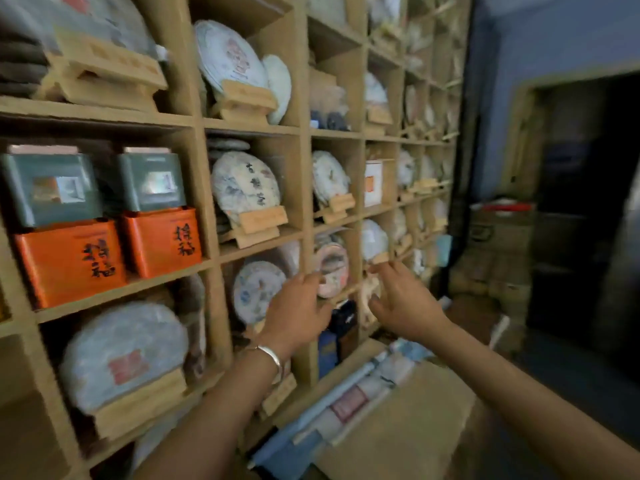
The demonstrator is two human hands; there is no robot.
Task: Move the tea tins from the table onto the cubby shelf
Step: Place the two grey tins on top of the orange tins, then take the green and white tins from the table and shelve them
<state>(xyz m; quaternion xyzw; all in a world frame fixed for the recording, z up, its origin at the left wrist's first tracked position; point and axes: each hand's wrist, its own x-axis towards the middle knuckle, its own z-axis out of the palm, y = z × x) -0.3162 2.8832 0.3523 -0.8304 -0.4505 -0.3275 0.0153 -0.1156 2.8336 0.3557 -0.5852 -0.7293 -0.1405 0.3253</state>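
- Left hand (294, 313): raised before the cubby shelf (197, 126), fingers loosely spread, holding nothing; a silver bangle (272, 356) sits on its wrist.
- Right hand (403, 301): raised beside the left, apart from it, fingers relaxed and open, holding nothing.
- Tea tins: two orange tins (71, 261) stand side by side on the board of a cubby at the shelf's left edge; two green tins (52, 188) are stacked on them.
- Neighbouring cubbies: wrapped round tea cakes (246, 185) lean on wooden stands.
- Lower right: a cardboard box (398, 420); detail blurred.
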